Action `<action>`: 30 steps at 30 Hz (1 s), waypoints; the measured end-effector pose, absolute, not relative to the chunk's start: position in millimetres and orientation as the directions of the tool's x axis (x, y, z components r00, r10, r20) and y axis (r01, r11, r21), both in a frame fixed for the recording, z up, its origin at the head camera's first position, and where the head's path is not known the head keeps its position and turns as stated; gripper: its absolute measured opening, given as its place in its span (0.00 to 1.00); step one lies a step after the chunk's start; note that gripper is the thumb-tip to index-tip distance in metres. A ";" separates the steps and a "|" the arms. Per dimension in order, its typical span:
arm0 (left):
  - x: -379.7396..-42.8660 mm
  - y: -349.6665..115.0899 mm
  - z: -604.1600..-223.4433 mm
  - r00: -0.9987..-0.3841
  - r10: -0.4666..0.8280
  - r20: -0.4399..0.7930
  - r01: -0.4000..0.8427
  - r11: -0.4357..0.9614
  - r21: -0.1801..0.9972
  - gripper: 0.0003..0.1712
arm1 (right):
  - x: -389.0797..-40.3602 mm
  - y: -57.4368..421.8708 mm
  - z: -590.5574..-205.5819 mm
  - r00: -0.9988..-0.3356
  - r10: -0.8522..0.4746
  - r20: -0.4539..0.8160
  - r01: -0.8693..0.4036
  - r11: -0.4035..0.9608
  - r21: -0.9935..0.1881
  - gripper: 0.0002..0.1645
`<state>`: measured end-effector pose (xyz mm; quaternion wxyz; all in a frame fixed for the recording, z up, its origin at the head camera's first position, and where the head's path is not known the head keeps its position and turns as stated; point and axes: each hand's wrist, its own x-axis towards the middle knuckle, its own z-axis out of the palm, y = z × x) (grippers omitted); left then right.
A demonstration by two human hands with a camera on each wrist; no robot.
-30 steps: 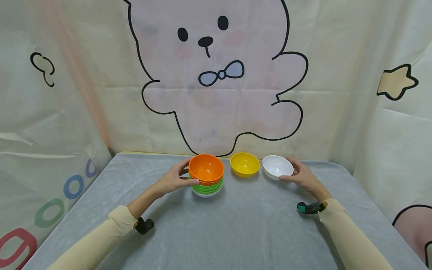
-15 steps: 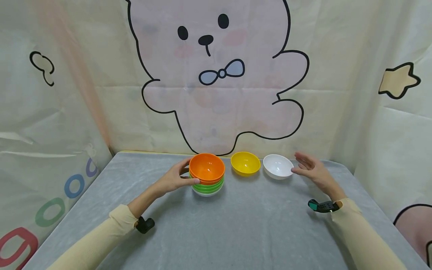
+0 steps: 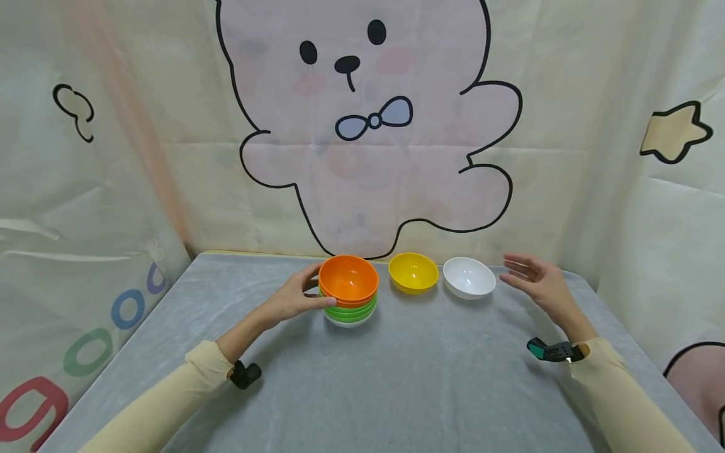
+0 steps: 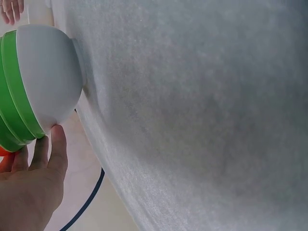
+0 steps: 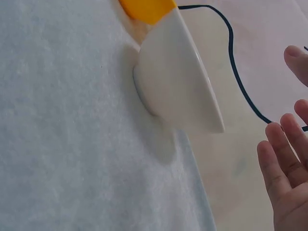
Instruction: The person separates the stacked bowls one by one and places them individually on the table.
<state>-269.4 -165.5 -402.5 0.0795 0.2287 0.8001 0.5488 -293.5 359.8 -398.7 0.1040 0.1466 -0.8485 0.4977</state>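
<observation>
On the table's far side stands a stack of bowls, with orange bowls (image 3: 348, 277) on top, green bowls (image 3: 359, 312) below and a white bowl (image 4: 50, 72) at the base. My left hand (image 3: 291, 299) holds the stack from its left, thumb in front and fingers at the far side. To the right of the stack is a single yellow bowl (image 3: 413, 274), then a single white bowl (image 3: 469, 279). Just right of that white bowl, my right hand (image 3: 540, 286) hovers with fingers spread, apart from it and holding nothing.
A grey cloth (image 3: 408, 390) covers the table. Behind it hangs a curtain (image 3: 374, 182) printed with a cartoon bear, close to the table's back edge. More printed curtain (image 3: 657, 220) hangs at the sides.
My right hand has let go of the single white bowl and drawn away to the right. The left hand stays on the stack, and the bowls stand where they were.
</observation>
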 end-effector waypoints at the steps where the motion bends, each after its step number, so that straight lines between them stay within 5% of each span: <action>1: -269.5 -165.4 -402.5 -0.882 0.454 0.125 0.279 0.290 0.915 0.46 | -292.3 359.3 -398.3 -0.932 -0.147 0.331 -0.361 0.463 -0.810 0.32; 30: -268.8 -167.0 -402.9 -0.866 0.482 0.136 0.279 0.240 0.930 0.44 | -289.9 308.2 -391.1 -0.886 -0.309 0.347 -0.439 0.312 -0.842 0.27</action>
